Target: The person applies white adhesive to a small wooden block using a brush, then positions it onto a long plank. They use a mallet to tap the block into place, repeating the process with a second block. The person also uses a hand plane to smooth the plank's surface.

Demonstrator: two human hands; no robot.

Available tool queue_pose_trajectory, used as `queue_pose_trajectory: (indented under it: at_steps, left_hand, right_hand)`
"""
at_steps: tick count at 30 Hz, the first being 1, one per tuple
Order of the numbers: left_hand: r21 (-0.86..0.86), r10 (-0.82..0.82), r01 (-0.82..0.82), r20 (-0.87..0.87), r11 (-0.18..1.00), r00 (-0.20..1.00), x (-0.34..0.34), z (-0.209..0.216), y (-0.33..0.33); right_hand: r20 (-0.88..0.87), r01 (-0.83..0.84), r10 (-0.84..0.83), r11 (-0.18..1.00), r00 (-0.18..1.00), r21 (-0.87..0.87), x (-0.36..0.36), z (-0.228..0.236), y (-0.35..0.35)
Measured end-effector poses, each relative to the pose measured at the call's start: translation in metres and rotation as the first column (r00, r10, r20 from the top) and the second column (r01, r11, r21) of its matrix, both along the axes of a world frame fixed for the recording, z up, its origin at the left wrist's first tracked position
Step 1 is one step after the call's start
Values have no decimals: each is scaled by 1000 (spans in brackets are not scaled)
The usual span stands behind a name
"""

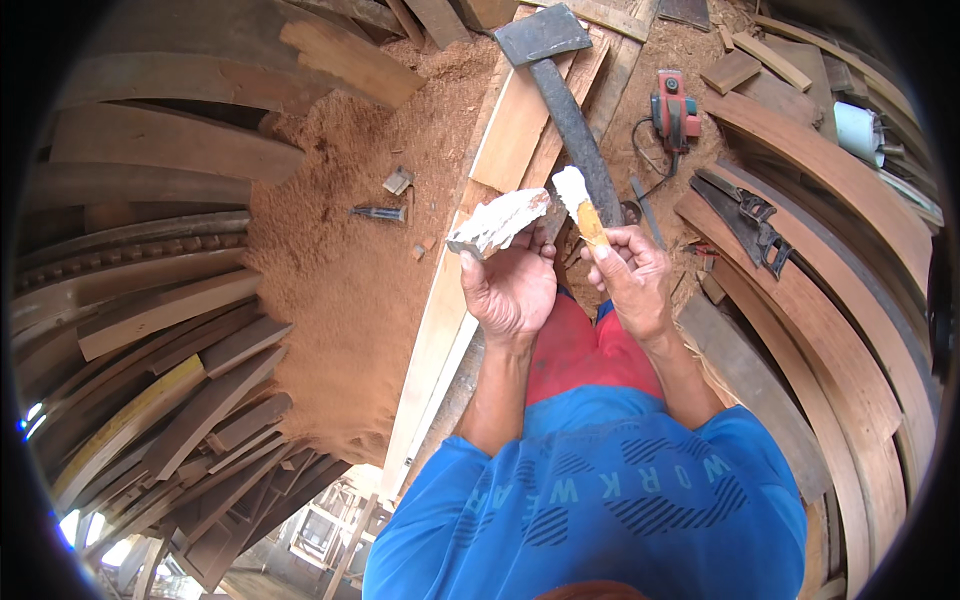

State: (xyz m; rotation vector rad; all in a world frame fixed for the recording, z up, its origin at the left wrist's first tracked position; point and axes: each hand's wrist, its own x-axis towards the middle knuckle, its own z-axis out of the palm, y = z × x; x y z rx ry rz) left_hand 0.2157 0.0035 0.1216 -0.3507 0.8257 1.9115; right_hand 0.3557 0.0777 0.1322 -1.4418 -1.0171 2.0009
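Observation:
My left hand (518,290) is closed round the edge of a scrap (500,222) thickly coated in white paste; its brownish-grey edge shows at the lower left. My right hand (634,275) pinches a short yellowish stick (587,216), whose upper end carries a lump of the same white paste. The stick points up and slightly left, just right of the scrap, with a small gap between them. Beyond both hands lies a long dark bar (578,135) with a broad dark block (543,36) at its far end, resting over pale boards (515,130).
Sawdust (330,310) covers the floor at left, with a small block (398,180) and a blue-grey tool (380,213). Stacked planks (150,190) line the left side. At right are a red electric planer (676,108), a handsaw (735,208) on boards, and a pale blue container (858,133).

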Motion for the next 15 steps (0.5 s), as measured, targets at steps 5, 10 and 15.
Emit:
queue_pose_trajectory:
  at_steps: [5, 10, 15]
  left_hand:
    - [-66, -30, 22, -114, 998, 993, 5, -2, 2]
    - [-24, -15, 11, -140, 1000, 990, 2, -1, 0]
    - [-11, -25, 24, -84, 1000, 996, 1, 1, -5]
  right_hand:
    - [127, -153, 126, 963, 984, 224, -6, 6, -13]
    - [-30, -240, 261, 920, 965, 309, -8, 24, -19]
    - [-40, -113, 119, 986, 992, 119, -7, 22, -13]
